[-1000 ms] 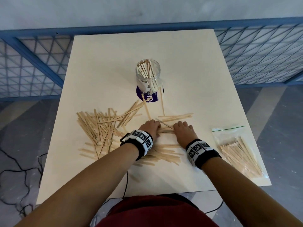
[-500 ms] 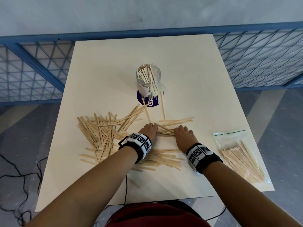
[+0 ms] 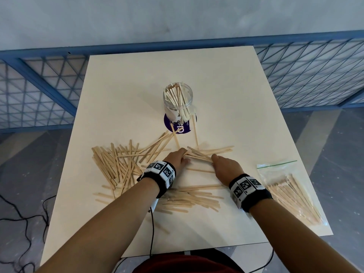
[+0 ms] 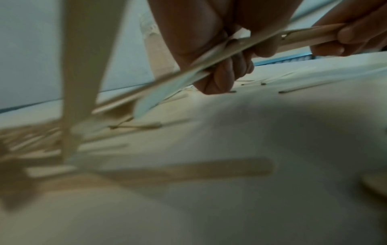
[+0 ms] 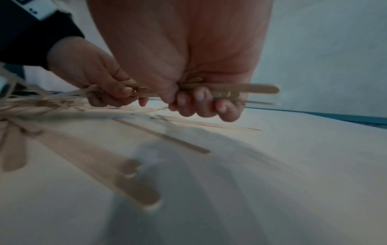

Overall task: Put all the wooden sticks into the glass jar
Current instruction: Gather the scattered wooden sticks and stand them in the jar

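A clear glass jar (image 3: pixel 177 104) stands upright mid-table with several wooden sticks inside. Loose wooden sticks (image 3: pixel 120 162) lie heaped to the left and in front of me. My left hand (image 3: pixel 177 159) and right hand (image 3: pixel 224 166) each grip one end of a bundle of sticks (image 3: pixel 199 154) just above the table, in front of the jar. In the right wrist view my right fingers (image 5: pixel 201 102) curl round the bundle (image 5: pixel 240 90). The left wrist view shows my left hand (image 4: pixel 222 73) clenched on the sticks (image 4: pixel 209 63).
A purple round label (image 3: pixel 178 128) lies under the jar. A clear zip bag of sticks (image 3: pixel 291 192) rests near the table's right edge. More sticks (image 3: pixel 189 198) lie between my wrists. Blue mesh fencing (image 3: pixel 315 73) surrounds the cream table (image 3: pixel 226 85).
Both hands have closed on a bundle of sticks and lifted it slightly off the table. The hands have drawn a little apart along the bundle.
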